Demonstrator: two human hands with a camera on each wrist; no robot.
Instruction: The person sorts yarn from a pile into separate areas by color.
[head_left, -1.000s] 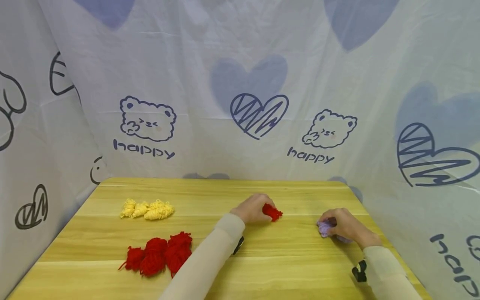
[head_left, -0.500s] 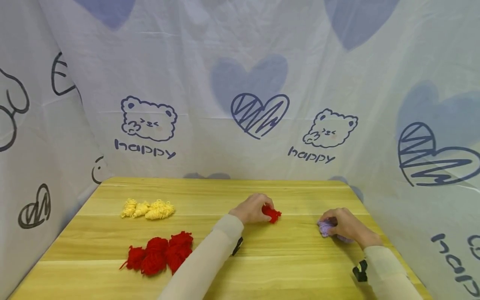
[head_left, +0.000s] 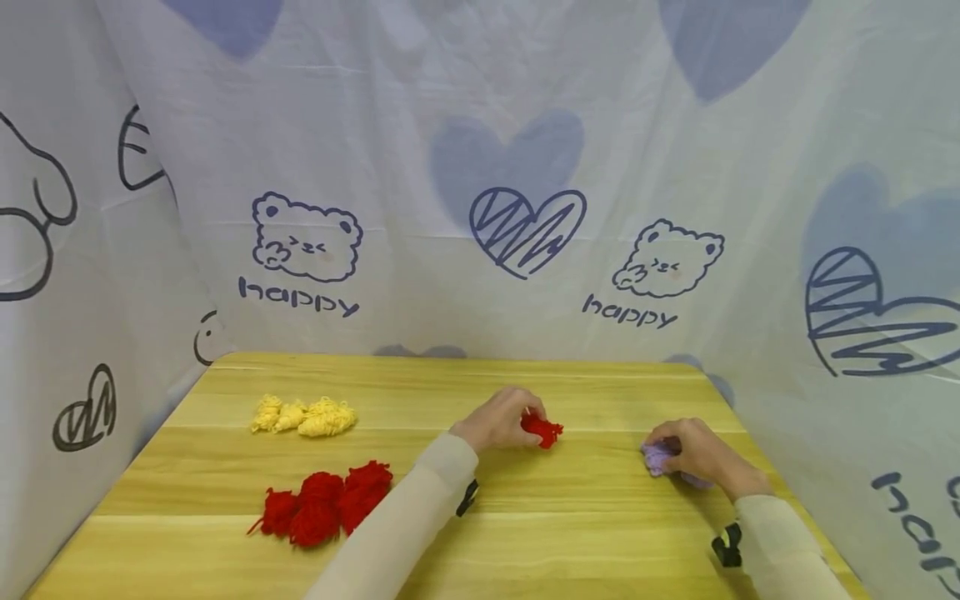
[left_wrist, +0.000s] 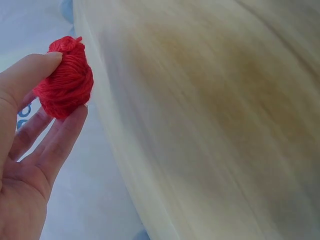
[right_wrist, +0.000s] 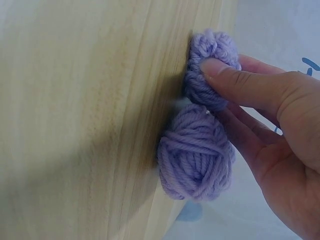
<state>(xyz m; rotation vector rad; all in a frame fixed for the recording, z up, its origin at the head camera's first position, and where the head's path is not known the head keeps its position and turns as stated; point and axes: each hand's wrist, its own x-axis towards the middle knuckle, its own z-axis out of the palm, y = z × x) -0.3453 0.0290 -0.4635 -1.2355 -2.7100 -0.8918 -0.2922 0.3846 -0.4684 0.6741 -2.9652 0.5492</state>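
My left hand (head_left: 504,419) pinches a small red yarn ball (left_wrist: 67,80) between thumb and fingers, over the middle of the table. In the left wrist view the ball appears above the tabletop's edge line, wound tight with a short tuft on top. On the right side of the table my right hand (head_left: 697,454) pinches a purple yarn ball (right_wrist: 210,90), the thumb lying across its front. A second, larger purple yarn ball (right_wrist: 196,155) sits right beside it on the wood, under the hand; the head view mostly hides it.
Several red yarn balls (head_left: 318,508) cluster at the table's left front, partly behind my left sleeve. Yellow yarn balls (head_left: 327,417) lie in a row farther back. The wooden table (head_left: 570,533) ends at a printed cloth (head_left: 405,275) behind and at both sides.
The left hand has drawn very slightly toward the person with the red yarn ball. The right hand keeps its hold on the purple ball. The head view has shifted a little.
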